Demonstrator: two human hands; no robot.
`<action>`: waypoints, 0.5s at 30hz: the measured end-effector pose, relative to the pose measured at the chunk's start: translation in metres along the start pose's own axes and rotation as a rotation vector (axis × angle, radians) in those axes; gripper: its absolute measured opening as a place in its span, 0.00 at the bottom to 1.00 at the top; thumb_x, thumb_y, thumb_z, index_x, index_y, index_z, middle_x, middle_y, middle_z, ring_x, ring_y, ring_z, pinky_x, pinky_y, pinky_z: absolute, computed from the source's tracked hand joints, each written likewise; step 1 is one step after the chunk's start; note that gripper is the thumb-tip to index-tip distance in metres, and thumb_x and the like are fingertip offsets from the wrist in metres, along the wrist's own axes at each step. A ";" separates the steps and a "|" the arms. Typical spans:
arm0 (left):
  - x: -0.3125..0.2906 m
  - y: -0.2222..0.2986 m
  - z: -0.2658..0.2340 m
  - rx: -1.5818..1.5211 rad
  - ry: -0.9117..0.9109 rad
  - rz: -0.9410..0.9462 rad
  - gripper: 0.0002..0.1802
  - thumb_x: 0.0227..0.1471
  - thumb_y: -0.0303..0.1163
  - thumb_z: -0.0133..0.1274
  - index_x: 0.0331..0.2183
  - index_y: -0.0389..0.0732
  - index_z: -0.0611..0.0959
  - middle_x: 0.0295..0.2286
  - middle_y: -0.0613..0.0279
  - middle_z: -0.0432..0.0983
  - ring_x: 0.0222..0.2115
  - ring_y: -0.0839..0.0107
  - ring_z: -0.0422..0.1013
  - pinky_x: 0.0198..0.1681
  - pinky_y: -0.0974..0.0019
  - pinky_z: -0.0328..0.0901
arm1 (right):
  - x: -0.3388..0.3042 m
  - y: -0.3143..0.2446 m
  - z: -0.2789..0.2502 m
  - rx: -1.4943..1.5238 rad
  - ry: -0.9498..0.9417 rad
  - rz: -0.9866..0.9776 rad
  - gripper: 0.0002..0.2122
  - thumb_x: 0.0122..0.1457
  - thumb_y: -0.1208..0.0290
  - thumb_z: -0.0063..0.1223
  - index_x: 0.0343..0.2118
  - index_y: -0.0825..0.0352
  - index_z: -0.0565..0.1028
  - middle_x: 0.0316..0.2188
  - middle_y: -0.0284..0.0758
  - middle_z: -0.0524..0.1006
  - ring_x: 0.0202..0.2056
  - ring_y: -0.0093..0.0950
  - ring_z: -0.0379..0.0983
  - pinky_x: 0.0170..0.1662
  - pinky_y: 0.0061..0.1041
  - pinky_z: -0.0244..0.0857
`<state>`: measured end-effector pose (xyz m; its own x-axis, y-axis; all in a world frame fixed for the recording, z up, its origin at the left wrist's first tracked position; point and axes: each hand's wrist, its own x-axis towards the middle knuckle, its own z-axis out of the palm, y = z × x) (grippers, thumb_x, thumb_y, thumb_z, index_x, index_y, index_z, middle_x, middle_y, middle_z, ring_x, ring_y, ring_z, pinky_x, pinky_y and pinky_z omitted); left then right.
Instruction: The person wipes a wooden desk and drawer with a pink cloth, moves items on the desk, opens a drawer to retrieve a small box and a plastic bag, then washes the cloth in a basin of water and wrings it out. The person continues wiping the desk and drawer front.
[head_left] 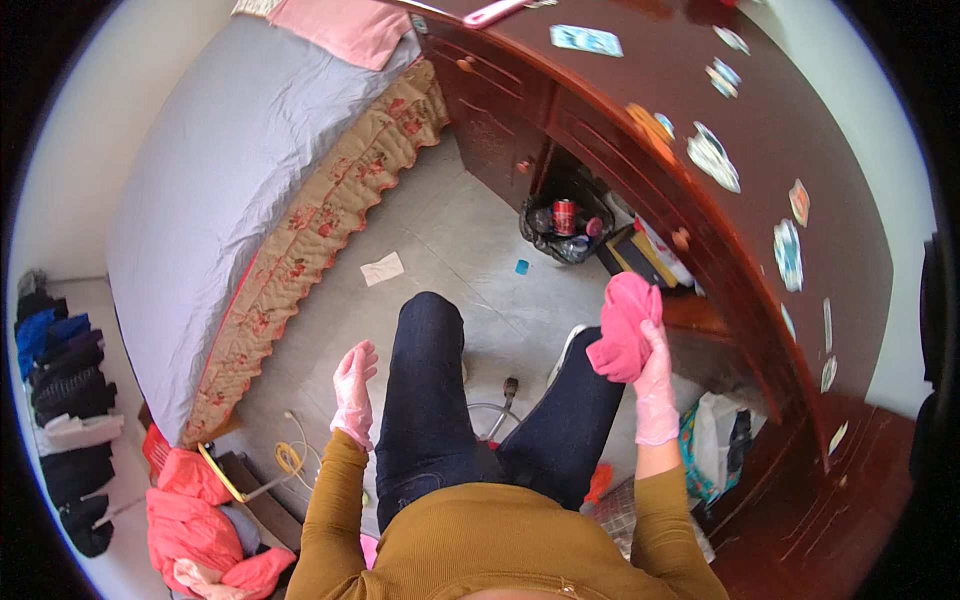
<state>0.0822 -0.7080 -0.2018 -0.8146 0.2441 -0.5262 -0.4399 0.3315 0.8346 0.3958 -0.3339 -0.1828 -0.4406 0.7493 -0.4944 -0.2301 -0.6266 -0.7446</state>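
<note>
My right hand (656,372), in a thin translucent pink glove, is closed on a bunched pink cloth (626,325) above my right knee, beside the front of the desk. The cloth hides some of its fingers. My left hand (354,385), gloved the same way, is held over the floor to the left of my left leg. Its fingers are extended and it holds nothing.
A dark red wooden desk (640,60) curves along the right, with several small packets on top. Below it sit a black trash bag (560,245) and a red can (564,217). The bed (230,130) stands left. A paper scrap (382,268) lies on the floor.
</note>
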 end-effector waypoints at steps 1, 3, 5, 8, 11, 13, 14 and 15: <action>0.005 0.003 0.002 -0.020 0.033 -0.043 0.23 0.64 0.46 0.53 0.52 0.39 0.80 0.47 0.63 0.79 0.45 0.71 0.75 0.49 0.65 0.67 | 0.008 0.004 0.013 -0.026 0.014 0.012 0.32 0.60 0.66 0.56 0.67 0.65 0.61 0.63 0.38 0.68 0.62 0.34 0.65 0.66 0.35 0.58; 0.012 0.008 0.005 -0.033 0.010 -0.081 0.23 0.64 0.46 0.53 0.52 0.39 0.80 0.47 0.63 0.79 0.45 0.71 0.75 0.48 0.65 0.67 | 0.022 0.006 0.027 -0.116 0.017 0.106 0.29 0.61 0.66 0.55 0.65 0.65 0.64 0.61 0.39 0.70 0.60 0.34 0.68 0.64 0.34 0.59; 0.008 0.016 -0.007 -0.035 0.002 -0.129 0.25 0.63 0.46 0.54 0.53 0.38 0.80 0.49 0.61 0.78 0.47 0.69 0.73 0.50 0.63 0.66 | 0.023 0.006 0.066 -0.177 -0.025 0.189 0.27 0.61 0.66 0.56 0.62 0.69 0.67 0.58 0.39 0.73 0.56 0.33 0.71 0.62 0.33 0.62; -0.002 0.011 -0.026 -0.015 0.038 -0.283 0.27 0.62 0.48 0.54 0.54 0.39 0.78 0.49 0.61 0.78 0.47 0.68 0.73 0.49 0.64 0.66 | 0.022 -0.014 0.102 -0.304 -0.069 0.268 0.25 0.62 0.66 0.55 0.61 0.69 0.68 0.57 0.39 0.73 0.55 0.32 0.71 0.61 0.32 0.62; -0.030 -0.010 -0.060 -0.058 0.131 -0.450 0.27 0.60 0.48 0.55 0.53 0.39 0.78 0.48 0.60 0.78 0.45 0.68 0.74 0.46 0.64 0.66 | 0.018 -0.038 0.135 -0.445 -0.163 0.340 0.27 0.62 0.68 0.53 0.64 0.69 0.65 0.59 0.39 0.72 0.58 0.32 0.69 0.63 0.32 0.59; -0.058 -0.025 -0.084 -0.099 0.262 -0.560 0.27 0.59 0.48 0.56 0.52 0.39 0.79 0.47 0.60 0.78 0.43 0.69 0.74 0.44 0.64 0.66 | 0.008 -0.058 0.170 -0.455 -0.196 0.370 0.29 0.62 0.69 0.53 0.66 0.68 0.63 0.60 0.39 0.71 0.59 0.33 0.68 0.64 0.33 0.59; -0.073 -0.032 -0.097 -0.127 0.341 -0.615 0.27 0.59 0.47 0.56 0.52 0.39 0.79 0.47 0.60 0.78 0.42 0.69 0.74 0.43 0.65 0.66 | 0.003 -0.067 0.190 -0.462 -0.227 0.391 0.29 0.62 0.69 0.52 0.67 0.68 0.62 0.60 0.39 0.70 0.59 0.33 0.68 0.64 0.33 0.58; -0.089 -0.038 -0.109 -0.176 0.390 -0.636 0.26 0.58 0.46 0.56 0.52 0.39 0.79 0.45 0.61 0.79 0.40 0.70 0.73 0.40 0.64 0.67 | 0.001 -0.075 0.204 -0.485 -0.269 0.421 0.31 0.62 0.70 0.52 0.68 0.66 0.59 0.61 0.39 0.69 0.60 0.34 0.68 0.64 0.34 0.58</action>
<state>0.1301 -0.8410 -0.1686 -0.4449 -0.2951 -0.8456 -0.8956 0.1424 0.4215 0.2356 -0.3305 -0.0360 -0.6214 0.3454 -0.7032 0.3937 -0.6383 -0.6615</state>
